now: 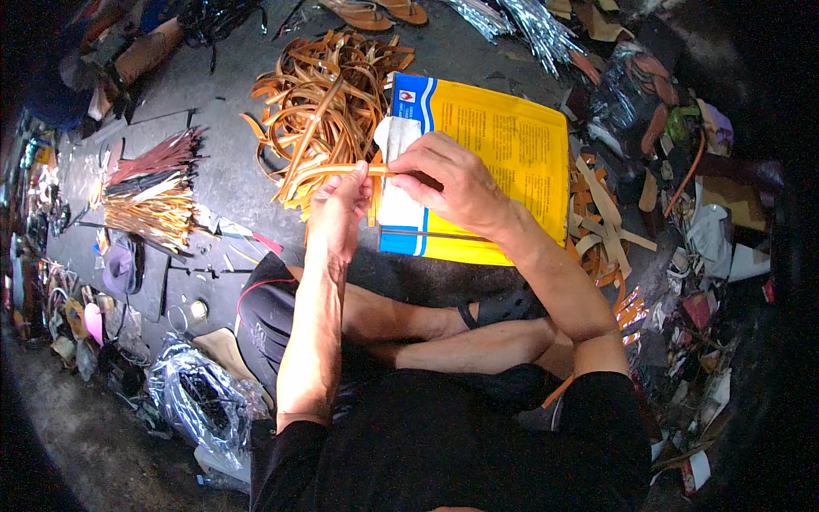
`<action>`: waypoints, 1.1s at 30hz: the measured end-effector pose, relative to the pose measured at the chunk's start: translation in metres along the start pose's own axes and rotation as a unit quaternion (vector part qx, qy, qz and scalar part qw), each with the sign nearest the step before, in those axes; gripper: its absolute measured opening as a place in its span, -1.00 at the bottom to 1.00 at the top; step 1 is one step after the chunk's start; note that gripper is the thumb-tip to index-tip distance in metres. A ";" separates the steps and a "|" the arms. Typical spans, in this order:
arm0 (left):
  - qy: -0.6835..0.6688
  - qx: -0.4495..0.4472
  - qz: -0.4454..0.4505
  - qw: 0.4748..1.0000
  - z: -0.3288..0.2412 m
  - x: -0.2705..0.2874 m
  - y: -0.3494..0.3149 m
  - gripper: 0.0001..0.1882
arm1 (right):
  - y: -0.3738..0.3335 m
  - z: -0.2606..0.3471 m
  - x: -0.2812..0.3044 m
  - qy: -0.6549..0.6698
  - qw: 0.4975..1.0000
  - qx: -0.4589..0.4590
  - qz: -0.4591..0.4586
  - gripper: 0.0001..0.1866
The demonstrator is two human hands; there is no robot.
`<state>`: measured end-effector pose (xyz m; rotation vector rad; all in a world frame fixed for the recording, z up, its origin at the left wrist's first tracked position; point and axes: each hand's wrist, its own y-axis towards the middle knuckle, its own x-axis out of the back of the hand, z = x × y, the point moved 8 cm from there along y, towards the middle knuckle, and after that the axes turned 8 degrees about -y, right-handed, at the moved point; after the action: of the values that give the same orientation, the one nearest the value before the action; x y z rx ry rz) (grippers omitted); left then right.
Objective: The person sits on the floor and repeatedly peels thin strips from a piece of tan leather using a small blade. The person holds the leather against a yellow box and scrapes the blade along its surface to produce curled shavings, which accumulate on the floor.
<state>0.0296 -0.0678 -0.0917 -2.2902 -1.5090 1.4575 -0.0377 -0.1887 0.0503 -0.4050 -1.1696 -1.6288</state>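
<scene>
A narrow tan strip [328, 171], which looks like leather, is stretched sideways between my two hands. My left hand [337, 209] pinches it between thumb and fingertips. At the strip's right end, the fingers of my right hand [452, 181] are closed on it, over the left part of a yellow and blue printed sheet [520, 162]. Just beyond my left hand lies a tangled heap of similar glossy tan strips [328, 94]. A white patch [401, 205] on the sheet shows beside my right fingers. Across the sheet's near part lies a thin dark rod [452, 235].
Bundles of reddish, black and pale strips [153, 192] lie to the left. Tan scraps [601, 213] are strewn right of the sheet. Clear plastic [205, 401] sits at the lower left. Sandals [367, 13] stand at the far edge. Another person's arm [149, 55] shows at upper left.
</scene>
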 end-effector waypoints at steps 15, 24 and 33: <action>0.060 -0.017 -0.072 0.995 -0.015 0.082 0.037 -0.88 | -0.003 -0.001 0.004 -0.003 1.000 -0.014 0.002 -0.87; 0.057 -0.040 -0.084 0.994 -0.028 0.103 0.044 -0.92 | -0.006 -0.006 0.003 0.003 0.999 -0.032 0.017 -0.88; 0.067 -0.051 -0.118 0.989 -0.041 0.130 0.057 -0.90 | -0.002 -0.004 0.001 -0.001 1.000 -0.015 0.003 -0.91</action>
<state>0.1105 0.0152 -0.1839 -2.1216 -1.7802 1.1689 -0.0387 -0.1933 0.0484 -0.4278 -1.1454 -1.6436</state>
